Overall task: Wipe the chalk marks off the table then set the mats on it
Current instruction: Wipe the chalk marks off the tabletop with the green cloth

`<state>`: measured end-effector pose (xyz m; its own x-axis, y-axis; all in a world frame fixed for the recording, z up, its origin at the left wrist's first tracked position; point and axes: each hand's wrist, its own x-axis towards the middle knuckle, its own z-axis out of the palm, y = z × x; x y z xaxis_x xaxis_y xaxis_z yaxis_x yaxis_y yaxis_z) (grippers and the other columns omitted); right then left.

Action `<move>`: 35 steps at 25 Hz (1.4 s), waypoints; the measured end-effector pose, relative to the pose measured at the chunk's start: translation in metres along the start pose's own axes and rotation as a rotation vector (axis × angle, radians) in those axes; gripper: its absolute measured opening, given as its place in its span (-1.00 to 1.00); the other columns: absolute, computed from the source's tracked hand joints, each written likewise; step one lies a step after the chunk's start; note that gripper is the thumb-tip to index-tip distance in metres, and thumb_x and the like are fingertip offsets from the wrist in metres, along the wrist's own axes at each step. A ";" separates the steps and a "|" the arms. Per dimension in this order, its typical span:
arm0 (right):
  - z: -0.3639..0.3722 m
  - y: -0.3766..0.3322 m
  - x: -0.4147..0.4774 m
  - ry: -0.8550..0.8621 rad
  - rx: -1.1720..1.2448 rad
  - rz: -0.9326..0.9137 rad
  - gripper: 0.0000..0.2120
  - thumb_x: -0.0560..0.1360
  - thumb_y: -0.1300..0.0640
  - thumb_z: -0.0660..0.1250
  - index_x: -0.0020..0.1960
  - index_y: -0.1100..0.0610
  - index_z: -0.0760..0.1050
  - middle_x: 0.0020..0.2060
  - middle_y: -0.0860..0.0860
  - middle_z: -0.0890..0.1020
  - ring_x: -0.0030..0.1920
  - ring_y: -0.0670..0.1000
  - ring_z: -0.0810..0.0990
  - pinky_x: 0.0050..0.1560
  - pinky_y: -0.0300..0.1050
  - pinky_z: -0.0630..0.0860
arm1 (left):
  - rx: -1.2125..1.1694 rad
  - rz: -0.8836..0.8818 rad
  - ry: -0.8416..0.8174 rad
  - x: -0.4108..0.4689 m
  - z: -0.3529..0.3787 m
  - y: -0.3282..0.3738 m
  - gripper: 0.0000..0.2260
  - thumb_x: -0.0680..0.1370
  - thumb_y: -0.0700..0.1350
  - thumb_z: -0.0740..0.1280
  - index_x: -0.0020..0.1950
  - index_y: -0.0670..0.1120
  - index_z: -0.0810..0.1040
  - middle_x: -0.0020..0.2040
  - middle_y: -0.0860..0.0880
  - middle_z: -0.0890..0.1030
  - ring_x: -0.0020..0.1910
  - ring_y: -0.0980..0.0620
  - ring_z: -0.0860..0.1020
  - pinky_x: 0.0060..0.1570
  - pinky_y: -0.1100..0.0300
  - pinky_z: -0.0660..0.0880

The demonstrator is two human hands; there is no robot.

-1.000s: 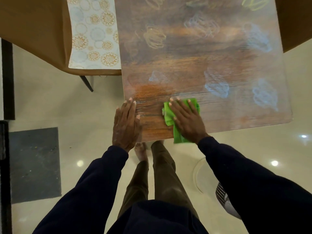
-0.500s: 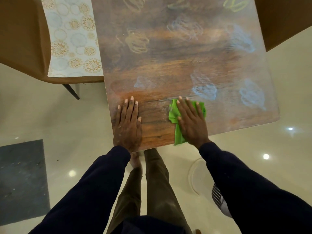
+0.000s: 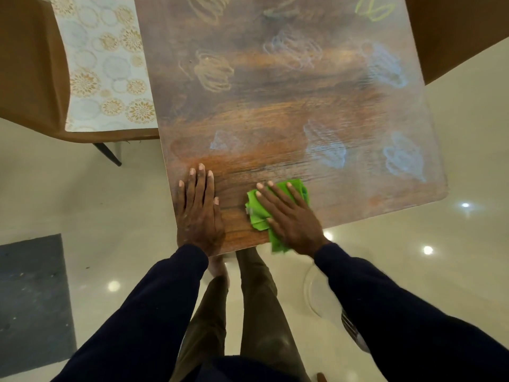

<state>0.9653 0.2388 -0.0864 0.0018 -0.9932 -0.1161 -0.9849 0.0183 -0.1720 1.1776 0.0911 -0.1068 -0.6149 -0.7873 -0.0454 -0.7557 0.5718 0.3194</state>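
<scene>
Green cloth [image 3: 254,213] at the near tabletop [image 3: 275,106] edge lies under my flat, straight-fingered right hand [image 3: 289,219]; I judge it soft, light, easy to bunch, so a broad palm press suits it, left hand [image 3: 198,213] flat beside.

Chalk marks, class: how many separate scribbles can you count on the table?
9 chalk marks. Far row, cut by the frame: tan, faint grey, green. Middle row: tan, white, blue. Near row: three blue. More may lie out of view.

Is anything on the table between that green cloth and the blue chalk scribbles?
Nothing visible: only bare brown wooden table separates the green cloth under the right hand from the nearest pale blue chalk scribble.
</scene>
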 end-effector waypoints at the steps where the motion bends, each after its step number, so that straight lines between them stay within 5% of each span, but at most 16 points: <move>1: -0.004 0.019 -0.004 0.011 0.003 0.026 -0.43 0.77 -0.04 -0.04 0.73 0.15 0.10 0.73 0.11 0.12 0.73 0.14 0.05 0.65 0.38 0.11 | -0.007 -0.002 0.002 0.000 0.000 0.000 -0.46 0.75 -0.08 -0.03 0.74 -0.19 0.09 0.75 -0.16 0.03 0.74 -0.14 -0.03 0.70 -0.18 -0.04; 6: -0.012 0.022 0.087 0.201 0.011 0.561 -0.42 0.77 -0.02 -0.05 0.74 0.15 0.06 0.73 0.10 0.09 0.73 0.15 0.02 0.69 0.31 0.00 | 0.017 0.019 0.023 0.000 0.004 -0.005 -0.47 0.75 -0.08 -0.02 0.73 -0.21 0.11 0.74 -0.19 0.08 0.73 -0.17 0.02 0.68 -0.22 0.02; 8: -0.006 -0.012 0.112 0.197 0.029 0.513 -0.41 0.77 -0.02 -0.01 0.75 0.15 0.04 0.74 0.11 0.06 0.74 0.16 -0.01 0.69 0.30 -0.03 | 0.030 0.020 0.028 -0.001 0.003 -0.005 -0.47 0.75 -0.09 0.00 0.73 -0.21 0.12 0.74 -0.19 0.09 0.73 -0.18 0.03 0.68 -0.23 0.04; 11: 0.001 -0.039 0.081 0.052 0.014 0.189 -0.40 0.77 -0.04 0.02 0.75 0.14 0.03 0.74 0.10 0.03 0.74 0.14 -0.03 0.69 0.31 -0.02 | 0.039 0.019 0.028 -0.001 0.001 -0.001 -0.47 0.75 -0.10 -0.01 0.73 -0.21 0.11 0.74 -0.20 0.07 0.73 -0.17 0.02 0.67 -0.24 0.05; 15: -0.004 0.021 0.006 -0.066 -0.044 -0.125 -0.42 0.79 -0.09 -0.08 0.74 0.13 0.06 0.74 0.09 0.07 0.74 0.13 0.00 0.70 0.28 -0.02 | -0.008 0.005 0.021 -0.001 0.002 -0.002 -0.47 0.75 -0.08 -0.03 0.73 -0.20 0.11 0.74 -0.18 0.08 0.73 -0.16 0.03 0.68 -0.24 0.04; 21: -0.015 0.033 0.090 0.213 0.001 0.534 -0.44 0.77 0.01 -0.01 0.73 0.15 0.11 0.72 0.11 0.14 0.73 0.16 0.06 0.68 0.32 0.05 | 0.009 0.020 0.014 -0.001 0.004 -0.004 -0.47 0.75 -0.09 -0.03 0.73 -0.21 0.10 0.75 -0.17 0.05 0.74 -0.16 -0.01 0.69 -0.22 0.00; 23: -0.008 0.000 0.111 0.214 0.023 0.499 -0.43 0.76 0.01 0.00 0.73 0.16 0.10 0.73 0.12 0.13 0.73 0.17 0.05 0.68 0.32 0.01 | 0.020 0.016 0.021 -0.001 0.003 -0.004 -0.47 0.75 -0.09 -0.02 0.73 -0.21 0.10 0.75 -0.18 0.06 0.74 -0.16 0.00 0.68 -0.23 0.02; 26: 0.000 -0.031 0.078 0.076 0.019 0.208 -0.41 0.77 -0.05 -0.01 0.74 0.15 0.08 0.73 0.11 0.08 0.73 0.15 0.01 0.68 0.33 0.03 | 0.030 0.021 0.031 -0.001 0.004 -0.005 -0.47 0.75 -0.10 0.00 0.72 -0.23 0.13 0.74 -0.20 0.09 0.73 -0.18 0.04 0.68 -0.23 0.04; 30: -0.005 0.019 0.001 -0.056 -0.062 -0.096 -0.42 0.79 -0.09 -0.10 0.74 0.13 0.05 0.74 0.10 0.08 0.73 0.13 0.02 0.69 0.30 0.06 | 0.008 0.020 0.028 -0.001 0.005 -0.005 -0.48 0.76 -0.08 -0.03 0.72 -0.22 0.13 0.74 -0.19 0.09 0.73 -0.18 0.04 0.68 -0.21 0.02; 32: -0.014 0.054 0.003 -0.006 -0.043 -0.003 -0.43 0.78 -0.05 -0.09 0.74 0.15 0.07 0.73 0.10 0.09 0.73 0.13 0.03 0.66 0.35 0.11 | 0.014 0.018 0.032 -0.002 0.004 -0.004 -0.47 0.76 -0.08 -0.04 0.72 -0.22 0.12 0.74 -0.19 0.08 0.73 -0.18 0.03 0.69 -0.22 0.01; 35: -0.021 0.054 0.059 0.150 0.000 0.400 -0.43 0.77 -0.02 -0.02 0.74 0.15 0.08 0.73 0.10 0.11 0.73 0.13 0.04 0.68 0.33 0.04 | 0.003 0.026 0.046 -0.001 0.005 -0.005 -0.48 0.76 -0.08 -0.02 0.72 -0.22 0.12 0.74 -0.19 0.10 0.73 -0.18 0.04 0.68 -0.23 0.04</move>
<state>0.9087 0.1790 -0.0821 -0.4053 -0.9137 -0.0304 -0.9030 0.4053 -0.1425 1.1808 0.0897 -0.1128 -0.6234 -0.7819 0.0065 -0.7403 0.5929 0.3168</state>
